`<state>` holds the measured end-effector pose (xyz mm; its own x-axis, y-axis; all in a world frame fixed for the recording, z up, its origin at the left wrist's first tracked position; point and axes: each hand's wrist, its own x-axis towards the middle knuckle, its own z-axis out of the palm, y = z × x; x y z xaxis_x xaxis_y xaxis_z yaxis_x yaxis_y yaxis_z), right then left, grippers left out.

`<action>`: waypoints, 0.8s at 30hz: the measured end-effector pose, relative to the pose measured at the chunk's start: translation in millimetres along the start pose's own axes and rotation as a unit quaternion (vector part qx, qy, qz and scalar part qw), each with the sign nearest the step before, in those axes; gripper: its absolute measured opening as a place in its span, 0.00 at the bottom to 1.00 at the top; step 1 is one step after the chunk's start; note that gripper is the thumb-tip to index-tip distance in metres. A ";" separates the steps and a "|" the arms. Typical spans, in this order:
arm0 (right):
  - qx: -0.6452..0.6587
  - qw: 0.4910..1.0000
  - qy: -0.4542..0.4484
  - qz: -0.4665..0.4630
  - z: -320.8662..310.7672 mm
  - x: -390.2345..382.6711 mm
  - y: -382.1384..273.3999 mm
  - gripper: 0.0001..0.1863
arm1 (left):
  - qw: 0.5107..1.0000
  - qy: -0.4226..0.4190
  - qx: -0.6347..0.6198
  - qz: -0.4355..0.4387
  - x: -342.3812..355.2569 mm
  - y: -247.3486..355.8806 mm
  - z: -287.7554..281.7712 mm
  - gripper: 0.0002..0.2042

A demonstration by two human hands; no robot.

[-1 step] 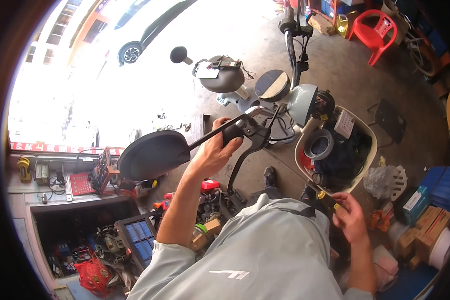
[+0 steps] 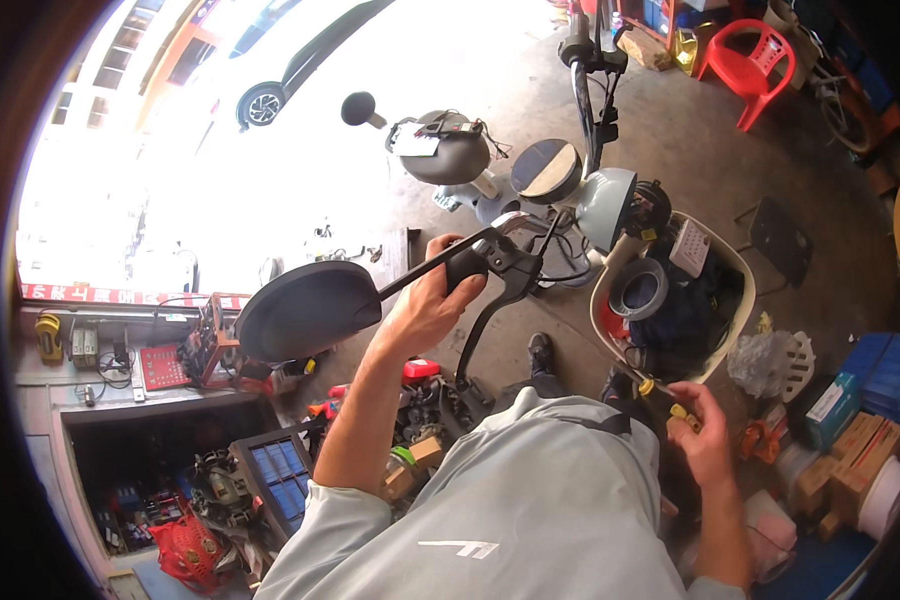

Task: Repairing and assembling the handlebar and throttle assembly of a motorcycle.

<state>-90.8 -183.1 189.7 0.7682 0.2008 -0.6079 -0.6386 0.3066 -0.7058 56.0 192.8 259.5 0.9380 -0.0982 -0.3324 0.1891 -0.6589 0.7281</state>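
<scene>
My left hand is wrapped around the black handlebar grip of a scooter. A curved black brake lever hangs below the grip, and a round black mirror on a stalk sticks out to the left. In my right hand is a screwdriver with a yellow and black handle, its fingers closed on the handle. The shaft points up and left, past the lower rim of a cream basket; I cannot tell what its tip touches. A light blue-grey headlight housing sits between the handlebars.
The basket holds a grey ring-shaped roll, a white box and dark cloth. Cardboard boxes and blue bins stand at the right. A red chair is at the far right. At the left, a workbench carries tools.
The screwdriver handle has turned slightly in my right hand, and more of its yellow shows. My left hand stays on the grip.
</scene>
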 end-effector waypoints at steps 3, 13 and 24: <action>-0.401 0.854 0.113 -0.312 10.7 0.4 -3.0 0.16 | 1.000 0.007 0.011 -0.003 -0.2 0.7 0.0 0.24; -0.086 0.992 -0.011 -0.095 -12.2 13.7 -1.8 0.15 | 0.999 0.010 0.024 0.025 1.4 -4.3 2.0 0.24; -0.110 0.994 0.006 -0.027 -17.1 14.8 -5.3 0.16 | 1.000 -0.009 0.018 0.000 0.2 -0.6 -1.6 0.24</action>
<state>-76.9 -197.7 178.2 0.8020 0.1785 -0.5700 -0.5915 0.1049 -0.7995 56.5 194.3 259.9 0.9327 -0.1118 -0.3429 0.1775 -0.6854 0.7062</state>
